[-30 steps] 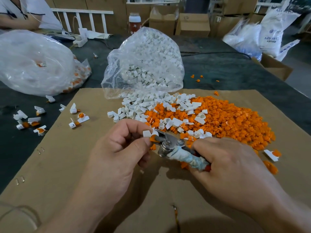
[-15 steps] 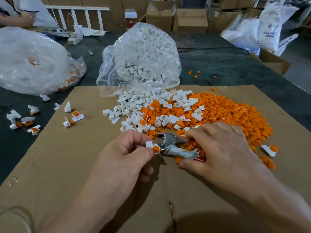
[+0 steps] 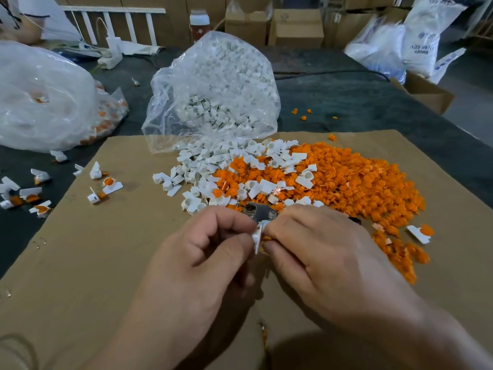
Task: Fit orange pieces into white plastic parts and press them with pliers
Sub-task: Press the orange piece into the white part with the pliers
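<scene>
My left hand pinches a small white plastic part between thumb and fingers, above the cardboard. My right hand meets it from the right, and its thumb and forefinger pinch an orange piece against the white part. The pliers lie just beyond my fingers at the edge of the pile; only the metal jaws show, the handles are hidden under my right hand. A heap of orange pieces spreads to the right, with loose white parts mixed in on its left.
A brown cardboard sheet covers the dark table. An open clear bag of white parts stands behind the heap. Several assembled white-and-orange parts lie at the left, near a large clear bag. Another person sits at the far left.
My right hand has let the pliers sink onto the pile and moved left to the white part, now pinching an orange piece. My left hand has stayed on the white part.
</scene>
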A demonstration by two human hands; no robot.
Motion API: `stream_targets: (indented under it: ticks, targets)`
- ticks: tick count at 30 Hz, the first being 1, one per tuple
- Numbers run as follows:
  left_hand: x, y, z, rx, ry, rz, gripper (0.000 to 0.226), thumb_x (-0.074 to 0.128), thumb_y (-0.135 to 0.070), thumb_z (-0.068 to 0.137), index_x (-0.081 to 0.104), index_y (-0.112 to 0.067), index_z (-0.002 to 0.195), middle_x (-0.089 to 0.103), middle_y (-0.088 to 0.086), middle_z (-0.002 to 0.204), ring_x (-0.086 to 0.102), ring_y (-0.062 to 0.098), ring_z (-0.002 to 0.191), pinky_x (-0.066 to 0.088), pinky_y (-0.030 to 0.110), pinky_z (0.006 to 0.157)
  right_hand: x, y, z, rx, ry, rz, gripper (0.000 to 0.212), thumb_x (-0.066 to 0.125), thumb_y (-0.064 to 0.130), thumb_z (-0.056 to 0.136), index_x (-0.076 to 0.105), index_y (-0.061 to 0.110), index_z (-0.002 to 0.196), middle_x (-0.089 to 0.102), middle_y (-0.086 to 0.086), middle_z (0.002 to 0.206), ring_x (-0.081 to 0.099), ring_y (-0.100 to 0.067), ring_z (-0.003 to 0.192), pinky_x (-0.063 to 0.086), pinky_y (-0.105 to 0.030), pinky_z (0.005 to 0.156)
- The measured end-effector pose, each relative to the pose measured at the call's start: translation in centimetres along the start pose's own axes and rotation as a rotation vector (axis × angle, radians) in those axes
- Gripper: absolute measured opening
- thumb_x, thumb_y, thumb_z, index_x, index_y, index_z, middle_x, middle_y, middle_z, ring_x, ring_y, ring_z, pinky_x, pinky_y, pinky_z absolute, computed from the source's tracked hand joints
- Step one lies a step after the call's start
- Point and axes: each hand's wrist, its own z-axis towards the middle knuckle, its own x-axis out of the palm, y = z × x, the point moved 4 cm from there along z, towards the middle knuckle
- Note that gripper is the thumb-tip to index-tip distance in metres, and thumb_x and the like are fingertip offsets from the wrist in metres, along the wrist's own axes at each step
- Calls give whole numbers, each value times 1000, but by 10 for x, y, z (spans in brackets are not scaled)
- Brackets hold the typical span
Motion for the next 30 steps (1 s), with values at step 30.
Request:
stream_targets:
  ticks: [30]
  targets:
    - [6, 2, 4, -136, 159, -356, 22, 74, -35, 63, 68, -15, 71, 54, 7, 52, 46, 13, 33, 36, 19, 31, 0, 6, -6, 2, -25, 349, 11, 41, 45, 98, 48, 38, 92, 51, 17, 85, 54, -5, 75, 43, -24, 57]
